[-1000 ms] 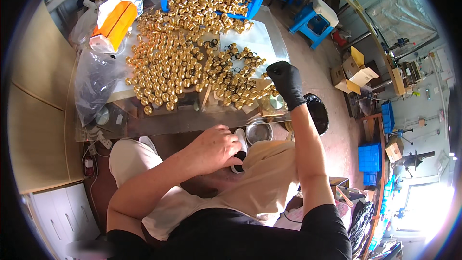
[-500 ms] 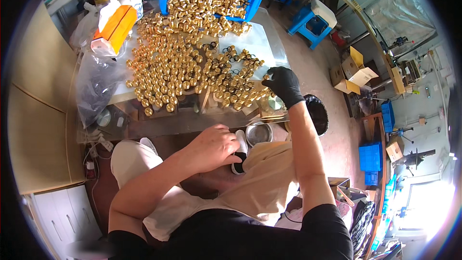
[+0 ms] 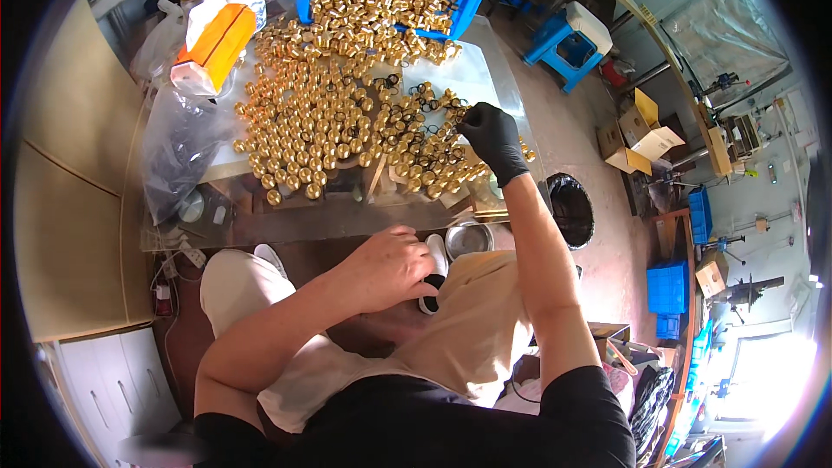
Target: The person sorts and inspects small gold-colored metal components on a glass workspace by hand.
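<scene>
My right hand [image 3: 492, 137], in a black glove, is over the right part of a spread of small brass caps [image 3: 329, 121]. Its fingers are bent and pressed together beside loose black rings [image 3: 431, 107] lying among the caps; whatever they pinch is hidden. A few brass caps [image 3: 526, 151] lie to the right of the glove, near the table's side. My bare left hand [image 3: 394, 267] hangs over my lap in front of the table edge. Its fingers curl under, the thumb stands a little apart, and the palm side is hidden.
A tilted blue bin [image 3: 475, 2] spills more caps across the table [image 3: 260, 230]. At the left are an orange tissue pack [image 3: 214, 46] and a clear plastic bag [image 3: 178, 147]. A metal bowl [image 3: 469, 238] and a black-lined bin [image 3: 570, 211] stand below the table.
My right hand has moved left and slightly away from me, onto the caps and rings. Brass caps now show to its right. My left hand stays nearly still.
</scene>
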`<move>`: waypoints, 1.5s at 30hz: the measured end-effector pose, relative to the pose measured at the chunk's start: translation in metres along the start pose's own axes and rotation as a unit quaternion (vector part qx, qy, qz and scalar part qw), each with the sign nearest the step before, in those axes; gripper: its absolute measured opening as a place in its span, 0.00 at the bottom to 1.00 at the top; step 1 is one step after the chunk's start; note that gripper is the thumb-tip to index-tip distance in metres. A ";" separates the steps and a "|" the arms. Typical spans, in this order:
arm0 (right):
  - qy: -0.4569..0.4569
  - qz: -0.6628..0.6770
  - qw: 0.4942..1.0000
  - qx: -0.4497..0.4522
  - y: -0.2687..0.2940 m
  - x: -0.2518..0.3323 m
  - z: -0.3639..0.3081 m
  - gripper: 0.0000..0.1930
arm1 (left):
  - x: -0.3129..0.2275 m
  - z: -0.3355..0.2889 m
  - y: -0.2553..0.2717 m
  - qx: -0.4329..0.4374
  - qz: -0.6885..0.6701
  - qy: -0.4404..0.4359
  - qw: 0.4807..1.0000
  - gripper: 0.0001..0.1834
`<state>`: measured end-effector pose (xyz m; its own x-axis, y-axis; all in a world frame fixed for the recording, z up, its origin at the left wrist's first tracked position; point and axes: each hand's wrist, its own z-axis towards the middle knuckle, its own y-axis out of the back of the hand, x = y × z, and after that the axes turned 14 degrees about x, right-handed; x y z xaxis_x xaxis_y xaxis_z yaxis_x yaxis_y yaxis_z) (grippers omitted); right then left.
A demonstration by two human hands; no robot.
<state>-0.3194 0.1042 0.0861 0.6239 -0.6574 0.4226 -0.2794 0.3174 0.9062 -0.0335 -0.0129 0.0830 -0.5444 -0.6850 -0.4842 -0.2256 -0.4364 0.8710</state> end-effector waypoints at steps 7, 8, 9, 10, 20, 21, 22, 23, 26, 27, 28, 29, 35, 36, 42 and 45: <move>0.007 -0.023 1.000 -0.002 0.002 -0.011 -0.001 0.09 | -0.001 -0.002 0.002 0.000 -0.002 -0.001 1.000 0.19; 0.008 -0.023 1.000 -0.002 0.004 -0.015 -0.002 0.09 | -0.001 -0.002 0.002 -0.001 -0.004 -0.001 1.000 0.19; 0.016 -0.009 1.000 0.007 0.008 -0.023 -0.004 0.09 | -0.001 0.000 0.002 -0.002 -0.004 -0.002 1.000 0.19; 0.025 0.006 1.000 0.015 0.011 -0.030 -0.006 0.09 | -0.001 0.001 0.003 0.000 -0.007 -0.004 1.000 0.19; 0.020 0.015 0.999 0.021 0.013 -0.029 -0.012 0.08 | -0.001 0.004 0.002 0.013 -0.018 -0.004 1.000 0.19; 0.020 0.015 0.999 0.021 0.013 -0.029 -0.012 0.08 | -0.001 0.004 0.003 0.013 -0.018 -0.004 1.000 0.19; 0.018 0.010 1.000 0.022 0.013 -0.029 -0.012 0.08 | -0.002 0.004 0.004 0.014 -0.019 -0.002 1.000 0.19; 0.016 0.006 1.000 0.023 0.013 -0.029 -0.012 0.08 | -0.002 0.004 0.004 0.014 -0.020 0.000 1.000 0.19; 0.020 -0.010 1.000 0.008 0.012 -0.034 -0.012 0.08 | 0.000 0.004 0.001 0.013 -0.013 -0.005 1.000 0.19; 0.020 -0.009 1.000 0.008 0.013 -0.031 -0.013 0.08 | 0.000 0.004 0.000 0.013 -0.013 -0.005 1.000 0.19; 0.038 0.001 0.999 -0.012 0.013 -0.028 -0.015 0.07 | 0.001 0.003 0.000 0.011 -0.013 -0.005 1.000 0.19; 0.056 0.012 0.998 -0.033 0.012 -0.026 -0.018 0.06 | 0.001 0.003 -0.001 0.009 -0.013 -0.006 1.000 0.19; 0.114 -0.140 0.982 -0.047 0.005 -0.013 -0.026 0.05 | 0.000 0.003 0.001 0.009 -0.017 -0.002 1.000 0.19; 0.113 -0.140 0.983 -0.048 0.006 -0.014 -0.025 0.05 | 0.000 0.004 0.001 0.009 -0.018 -0.003 1.000 0.19; 0.065 -0.194 0.979 0.001 0.015 -0.044 -0.011 0.06 | 0.001 0.007 0.002 0.010 -0.006 -0.006 1.000 0.19; 0.035 -0.136 0.990 0.023 0.023 -0.066 -0.020 0.12 | 0.000 0.007 0.000 0.012 -0.009 -0.007 1.000 0.19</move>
<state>-0.3525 0.1682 0.0790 0.7290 -0.6648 0.1631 -0.1266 0.1032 0.9866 -0.0394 -0.0093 0.0837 -0.5509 -0.6688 -0.4992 -0.2558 -0.4341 0.8638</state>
